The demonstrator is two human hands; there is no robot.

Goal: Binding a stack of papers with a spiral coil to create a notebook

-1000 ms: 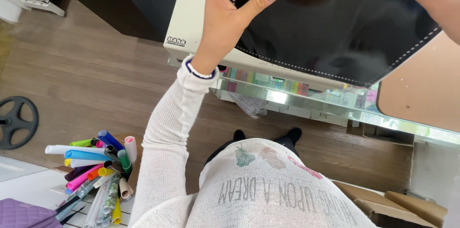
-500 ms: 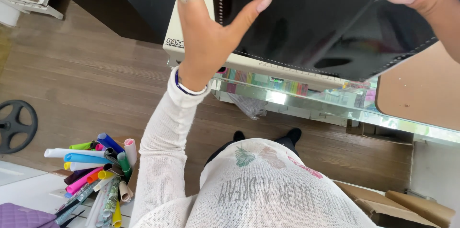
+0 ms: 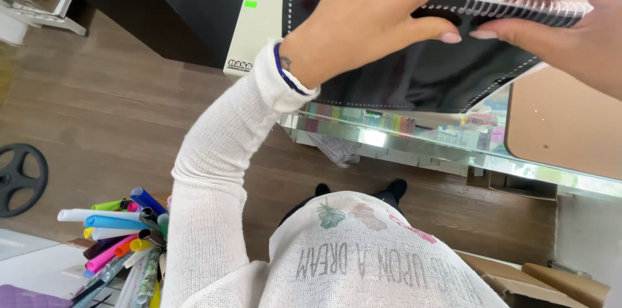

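Head view: at the upper right of the frame, the left hand (image 3: pixel 382 13) and right hand (image 3: pixel 564 29) both pinch the wire spiral binding (image 3: pixel 512 7) of a black punched cover sheet (image 3: pixel 421 75), held above the cream binding machine (image 3: pixel 259 16). Rolled coloured sheets (image 3: pixel 116 230) lie lower left.

Black spiral-bound notebook (image 3: pixel 440 68), held aloft

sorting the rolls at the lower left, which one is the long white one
The white roll lying at the top of the bundle; it sticks out farthest left. The roll just under it is light blue, and the others are pink, green and yellow.
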